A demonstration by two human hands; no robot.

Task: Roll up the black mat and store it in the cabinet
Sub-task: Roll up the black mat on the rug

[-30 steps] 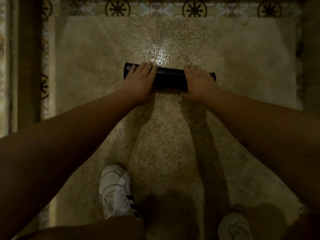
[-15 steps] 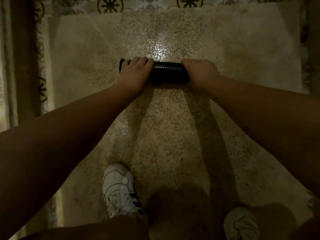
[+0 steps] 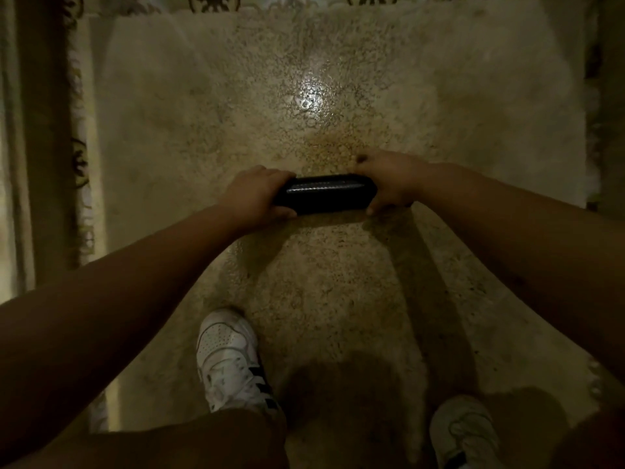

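The black mat (image 3: 324,194) is a tight roll, held level and crosswise in the middle of the view. My left hand (image 3: 253,198) wraps its left end, fingers over the top and thumb below. My right hand (image 3: 389,187) grips its right end the same way. Both ends of the roll are hidden inside my hands. The roll hangs above the speckled beige floor (image 3: 321,282), with its shadow on the floor just below it. No cabinet is in view.
My two white shoes (image 3: 230,360) (image 3: 463,431) stand on the floor below the roll. Patterned tiles (image 3: 77,157) border the floor on the left and at the top. A dark vertical edge (image 3: 40,130) runs along the far left. A light glare spot (image 3: 311,93) shines ahead.
The roll was lying on the floor under my flat hands. Now both hands are closed around its ends, and it sits lower in the view and nearer to me.
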